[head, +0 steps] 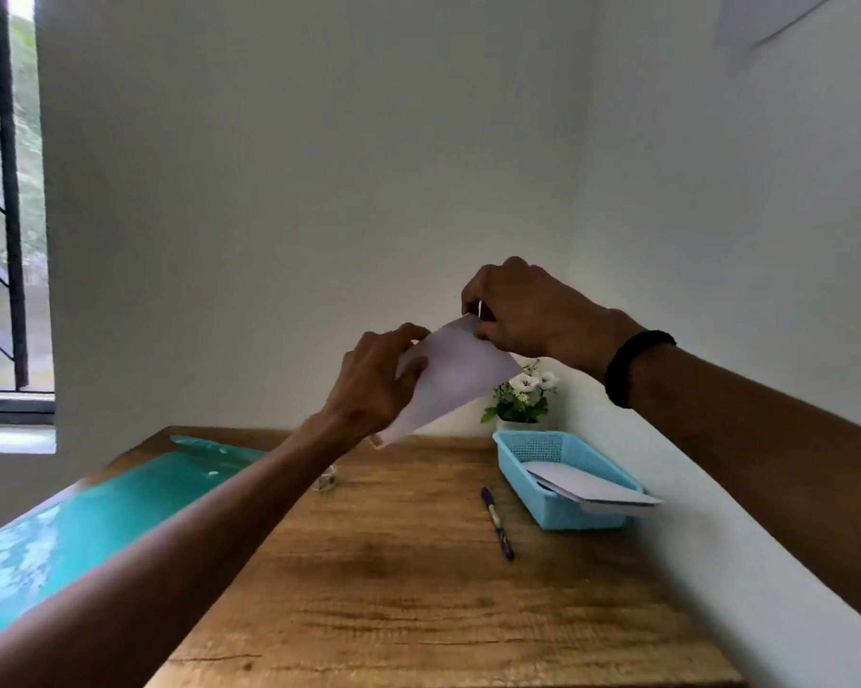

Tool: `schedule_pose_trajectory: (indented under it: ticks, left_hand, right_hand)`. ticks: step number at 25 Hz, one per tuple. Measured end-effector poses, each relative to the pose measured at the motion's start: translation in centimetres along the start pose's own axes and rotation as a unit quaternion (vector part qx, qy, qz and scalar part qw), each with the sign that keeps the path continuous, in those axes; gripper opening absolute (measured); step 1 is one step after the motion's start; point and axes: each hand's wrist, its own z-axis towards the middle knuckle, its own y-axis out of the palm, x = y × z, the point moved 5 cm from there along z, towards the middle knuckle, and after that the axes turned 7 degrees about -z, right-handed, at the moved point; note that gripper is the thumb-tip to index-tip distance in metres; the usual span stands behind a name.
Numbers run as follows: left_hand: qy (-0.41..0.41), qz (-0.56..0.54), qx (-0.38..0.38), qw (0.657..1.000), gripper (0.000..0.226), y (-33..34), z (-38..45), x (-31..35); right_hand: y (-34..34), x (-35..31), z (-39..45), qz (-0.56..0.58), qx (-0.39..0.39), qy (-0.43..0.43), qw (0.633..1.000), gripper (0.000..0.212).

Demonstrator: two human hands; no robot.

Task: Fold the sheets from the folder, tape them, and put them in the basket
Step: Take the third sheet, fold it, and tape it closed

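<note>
Progress approx midway: both hands, left hand point(376, 377) and right hand point(510, 310), pinch folded sheet point(450, 377) mid-air above table point(418, 563), taping unclear, prior sheets in basket point(532, 449), folder point(120, 508) at left.

A plain desk corner in a home room or small office.
A worn wooden table point(418, 563) sits pushed into the corner of bare white walls point(294, 191), beside a window with dark metal bars point(9, 191) and greenery outside. On it lie a teal folder point(96, 518), a blue pen point(496, 522), a blue plastic basket point(547, 489) with papers, and a small pot of white flowers point(522, 397).
</note>
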Motion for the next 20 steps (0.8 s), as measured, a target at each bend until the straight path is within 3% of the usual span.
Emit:
schedule_pose_trajectory:
  ticks: [3,7,12,15,17,20]
  left_hand:
    - [0.033,0.019,0.078,0.996,0.050,1.2,-1.3,4.7]
    - [0.140,0.048,0.022,0.989,0.061,6.2,-4.9,12.1]
    - [0.177,0.043,0.048,0.982,0.020,11.1,-7.1,16.6]
    - [0.180,0.043,0.071,0.980,0.010,11.8,-7.3,17.2]
    - [0.168,0.040,0.067,0.983,0.006,12.0,-7.5,16.8]
    - [0.124,0.009,0.033,0.992,0.005,12.1,-7.3,15.9]
  right_hand:
    - [-0.4,3.0,-4.4,0.040,0.015,0.107,0.993,0.020]
    - [-0.2,7.6,-11.3,0.134,0.041,0.267,0.953,0.015]
    - [2.0,10.6,-19.1,0.264,0.115,0.413,0.864,0.037]
    - [4.1,11.1,-21.9,0.323,0.131,0.463,0.815,0.022]
    - [5.4,10.8,-22.9,0.339,0.114,0.471,0.806,0.007]
    - [7.2,10.8,-23.8,0.334,0.068,0.458,0.821,0.018]
